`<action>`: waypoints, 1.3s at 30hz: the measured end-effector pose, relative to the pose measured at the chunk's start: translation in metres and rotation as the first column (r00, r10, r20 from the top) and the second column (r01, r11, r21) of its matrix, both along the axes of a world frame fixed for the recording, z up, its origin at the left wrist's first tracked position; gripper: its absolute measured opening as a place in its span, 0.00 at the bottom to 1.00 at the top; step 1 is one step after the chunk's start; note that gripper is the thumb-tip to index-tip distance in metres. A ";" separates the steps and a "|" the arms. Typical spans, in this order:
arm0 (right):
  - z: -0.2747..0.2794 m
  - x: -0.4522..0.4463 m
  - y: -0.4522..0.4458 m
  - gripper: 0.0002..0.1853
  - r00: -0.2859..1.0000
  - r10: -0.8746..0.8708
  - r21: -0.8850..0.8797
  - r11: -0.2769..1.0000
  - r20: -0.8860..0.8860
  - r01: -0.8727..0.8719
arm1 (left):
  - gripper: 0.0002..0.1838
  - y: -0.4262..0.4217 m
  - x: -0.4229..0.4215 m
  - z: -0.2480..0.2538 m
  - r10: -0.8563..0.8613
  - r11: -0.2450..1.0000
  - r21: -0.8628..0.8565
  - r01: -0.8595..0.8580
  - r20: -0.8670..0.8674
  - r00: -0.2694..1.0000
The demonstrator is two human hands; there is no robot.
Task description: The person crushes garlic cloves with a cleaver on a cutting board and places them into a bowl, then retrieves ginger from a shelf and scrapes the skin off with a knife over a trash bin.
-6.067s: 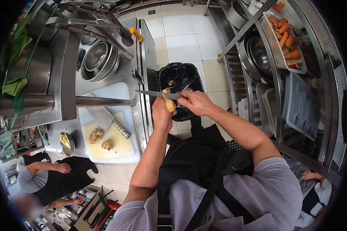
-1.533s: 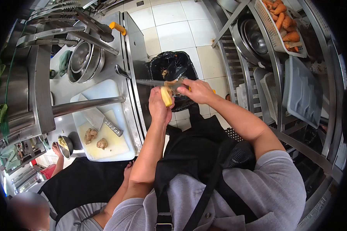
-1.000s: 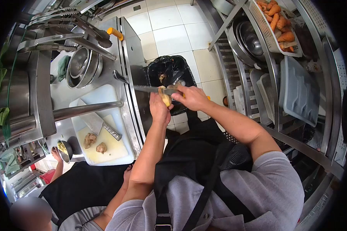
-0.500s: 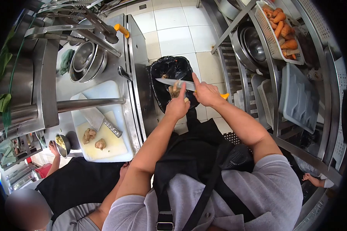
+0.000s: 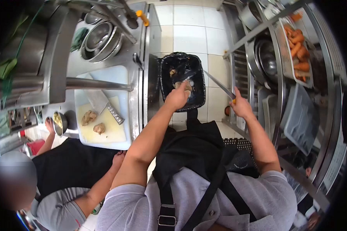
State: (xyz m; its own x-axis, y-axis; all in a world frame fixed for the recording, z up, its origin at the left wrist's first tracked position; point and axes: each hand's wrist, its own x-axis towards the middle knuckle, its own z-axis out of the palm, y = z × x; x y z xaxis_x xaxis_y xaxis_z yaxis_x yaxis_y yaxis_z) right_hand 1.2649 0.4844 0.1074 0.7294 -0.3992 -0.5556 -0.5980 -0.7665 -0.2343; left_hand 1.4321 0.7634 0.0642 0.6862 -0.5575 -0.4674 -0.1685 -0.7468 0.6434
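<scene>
Over the black-lined bin (image 5: 201, 102), my left hand (image 5: 178, 96) is closed on a piece of ginger (image 5: 187, 87), partly covered by my fingers. My right hand (image 5: 243, 105) grips the yellow handle of a knife (image 5: 221, 84) to the right of the bin, its blade pointing up and left, apart from the ginger. Two knobbly ginger pieces, one at the left (image 5: 89, 118) and one nearer (image 5: 99, 128), lie on the cutting board (image 5: 111, 138) beside a cleaver (image 5: 100, 104). Scraps are in the bin.
A co-worker (image 5: 77, 165) stands at lower left, one hand by a small bowl (image 5: 59, 123) of pale yellow pieces. Metal bowls (image 5: 100, 40) sit on the steel counter. The rack at right holds a basket of carrots (image 5: 297, 50) and a grey plastic tray (image 5: 302, 119).
My right hand has moved the knife away to the right, off the ginger. My left hand stays over the bin with the ginger. The whole view has shifted somewhat.
</scene>
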 end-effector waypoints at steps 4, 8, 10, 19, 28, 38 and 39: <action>-0.018 0.001 0.010 0.45 0.996 0.059 0.083 0.994 0.067 -0.065 | 0.24 0.085 -0.025 0.103 0.148 0.905 -0.400 -0.145 -0.024 0.989; -0.036 -0.003 0.007 0.44 0.986 0.104 0.146 0.982 0.131 -0.123 | 0.20 0.226 -0.019 0.128 0.669 0.742 -0.401 -0.537 0.395 0.629; -0.040 -0.003 0.008 0.44 0.990 0.088 0.177 0.978 0.115 -0.107 | 0.18 0.270 -0.012 0.150 0.898 0.432 -0.488 -0.759 0.310 0.312; -0.025 0.021 0.020 0.43 0.992 0.120 0.209 0.970 0.044 -0.127 | 0.26 0.390 -0.005 0.059 0.762 0.333 -0.144 -0.932 0.623 0.177; -0.013 0.034 0.019 0.42 0.977 0.126 0.260 0.951 0.174 -0.169 | 0.25 0.354 -0.010 0.092 0.274 0.839 0.247 -0.485 0.578 0.769; 0.029 0.055 0.044 0.31 0.974 -0.226 0.787 0.606 0.036 0.111 | 0.28 0.167 -0.007 0.170 0.415 0.510 -0.588 -0.629 -0.472 0.778; 0.035 0.061 0.051 0.31 0.971 -0.235 0.784 0.611 0.043 0.113 | 0.27 0.138 -0.001 0.154 0.348 0.486 -0.577 -0.656 -0.561 0.751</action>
